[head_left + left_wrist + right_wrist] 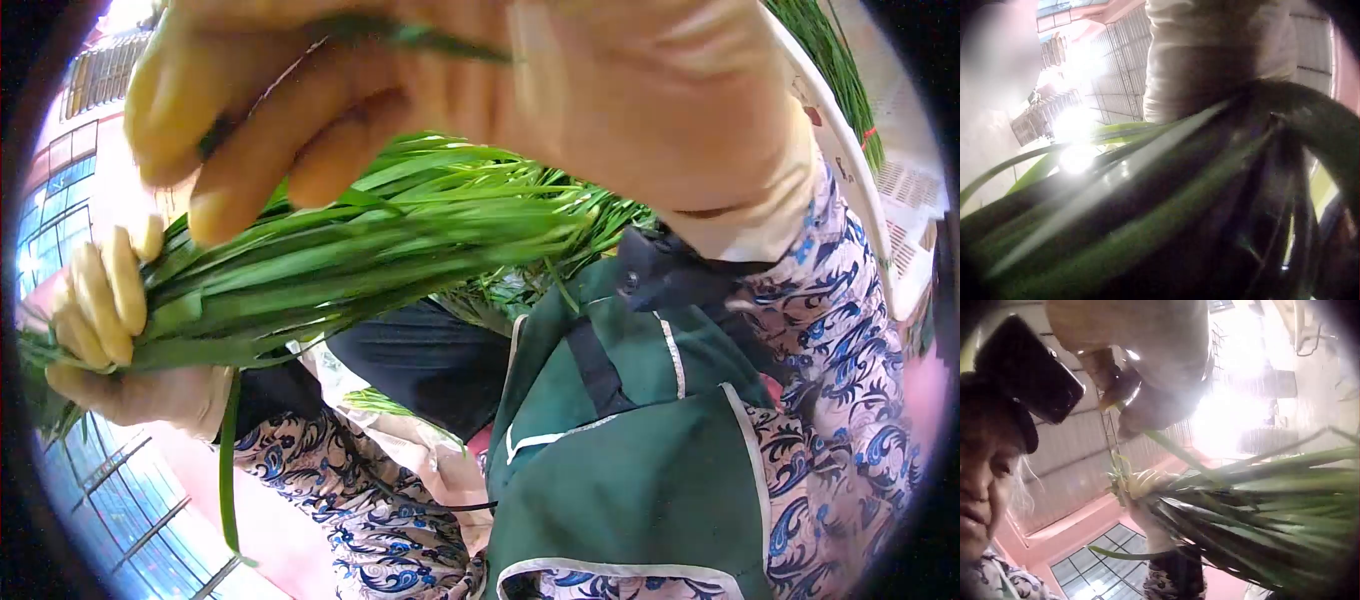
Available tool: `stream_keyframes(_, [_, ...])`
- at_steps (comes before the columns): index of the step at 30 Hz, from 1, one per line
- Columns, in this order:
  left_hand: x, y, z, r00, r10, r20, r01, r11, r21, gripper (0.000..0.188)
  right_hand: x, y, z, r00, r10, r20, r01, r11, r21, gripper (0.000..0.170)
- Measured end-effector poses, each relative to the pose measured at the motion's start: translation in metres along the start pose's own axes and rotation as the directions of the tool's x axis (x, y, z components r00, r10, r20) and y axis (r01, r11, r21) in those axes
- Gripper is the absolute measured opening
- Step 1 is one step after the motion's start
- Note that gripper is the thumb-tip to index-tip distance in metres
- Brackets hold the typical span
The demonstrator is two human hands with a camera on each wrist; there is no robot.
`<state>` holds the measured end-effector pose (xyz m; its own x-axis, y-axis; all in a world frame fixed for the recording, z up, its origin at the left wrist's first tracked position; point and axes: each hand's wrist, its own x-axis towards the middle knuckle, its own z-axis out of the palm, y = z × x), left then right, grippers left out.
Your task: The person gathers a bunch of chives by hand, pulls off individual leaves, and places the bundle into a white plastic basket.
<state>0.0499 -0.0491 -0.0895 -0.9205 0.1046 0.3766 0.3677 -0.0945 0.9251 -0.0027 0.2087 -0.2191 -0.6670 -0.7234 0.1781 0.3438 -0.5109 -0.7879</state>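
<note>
My gloved left hand grips a thick bunch of garlic chives near one end, its fingers wrapped over the stalks. The long flat green leaves stretch rightward across the lap. Above the bunch, close to the head camera, is my gloved right hand with its fingers curled. In the right wrist view that hand pinches a single leaf between thumb and finger, the leaf reaching down toward the bunch. Dark, blurred leaves fill the lower left wrist view, below the pale glove or sleeve.
A green apron with white trim covers the lap, over patterned sleeves. More greens lie beyond a white curved rim at upper right. A barred window and pink wall stand at left.
</note>
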Motion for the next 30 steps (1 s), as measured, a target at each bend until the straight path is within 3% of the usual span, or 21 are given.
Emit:
stream_keyframes(1, [-0.002, -0.008, 0.009, 0.997, 0.026, -0.073, -0.024, 0.999, 0.034, 0.036, 0.002, 0.001, -0.002, 1.0, 0.007, -0.002, -0.007, 1.0, -0.002, 0.028])
stream_keyframes(3, [-0.006, -0.017, -0.005, 1.0, -0.029, 0.011, 0.029, 1.0, 0.009, 0.032, 0.006, 0.002, -0.005, 1.0, 0.022, 0.005, -0.022, 1.0, -0.005, 0.027])
stream_keyframes(4, [-0.001, -0.025, 0.014, 0.969, -0.016, -0.246, 0.012, 1.0, -0.018, 0.03, 0.008, 0.003, -0.007, 0.999, 0.032, 0.006, -0.032, 0.999, -0.006, 0.027])
stream_keyframes(5, [0.003, -0.035, 0.038, 0.873, -0.008, -0.487, -0.013, 0.999, -0.04, 0.029, 0.012, 0.004, -0.007, 0.999, 0.035, 0.007, -0.035, 0.999, -0.011, 0.027])
stream_keyframes(7, [-0.003, -0.019, 0.005, 0.904, 0.149, -0.4, 0.04, 0.904, 0.425, 0.031, 0.016, 0.002, -0.006, 0.999, 0.045, 0.012, -0.044, 0.999, -0.016, 0.026])
stream_keyframes(10, [0.002, -0.022, 0.012, 0.957, -0.034, -0.289, 0.031, 0.999, -0.014, 0.027, 0.023, -0.002, -0.007, 0.999, 0.043, 0.015, -0.043, 0.999, -0.01, 0.025])
stream_keyframes(12, [-0.008, -0.028, 0.024, 0.984, -0.066, -0.166, 0.009, 0.948, -0.318, 0.024, 0.025, -0.002, -0.007, 0.999, 0.025, 0.021, -0.024, 0.999, -0.048, 0.025])
stream_keyframes(14, [-0.007, -0.031, 0.023, 0.995, -0.055, -0.077, 0.029, 0.954, -0.3, 0.022, 0.025, -0.005, -0.003, 0.999, 0.022, 0.027, -0.02, 0.999, -0.049, 0.025])
stream_keyframes(15, [-0.003, -0.033, 0.022, 0.999, -0.018, -0.047, 0.011, 0.991, -0.136, 0.021, 0.027, -0.009, -0.004, 1.0, 0.009, 0.03, -0.007, 0.998, -0.055, 0.024])
stream_keyframes(17, [0.0, -0.031, 0.027, 0.988, -0.11, 0.105, 0.109, 0.994, 0.014, 0.026, 0.03, -0.018, -0.003, 0.999, -0.008, 0.036, 0.01, 0.999, -0.051, 0.024])
stream_keyframes(18, [0.004, -0.035, 0.019, 0.985, -0.085, 0.147, 0.087, 0.996, -0.008, 0.032, 0.032, -0.026, -0.003, 0.999, -0.026, 0.042, 0.028, 0.998, -0.058, 0.024])
stream_keyframes(20, [-0.007, -0.043, 0.012, 0.979, -0.123, 0.162, 0.12, 0.992, 0.033, 0.034, 0.037, -0.037, 0.0, 0.995, -0.077, 0.068, 0.081, 0.995, -0.063, 0.023])
stream_keyframes(22, [-0.005, -0.041, 0.013, 0.983, -0.161, 0.084, 0.154, 0.984, 0.089, 0.036, 0.043, -0.06, 0.002, 0.986, -0.139, 0.096, 0.145, 0.988, -0.056, 0.023])
stream_keyframes(24, [-0.001, -0.042, 0.013, 0.985, -0.12, 0.12, 0.11, 0.99, 0.087, 0.037, 0.046, -0.077, 0.004, 0.969, -0.209, 0.129, 0.213, 0.977, -0.022, 0.023])
stream_keyframes(30, [0.0, -0.045, 0.007, 0.984, -0.172, 0.055, 0.166, 0.981, 0.1, 0.036, 0.045, -0.124, -0.004, 0.875, -0.447, 0.184, 0.414, 0.889, 0.195, 0.022])
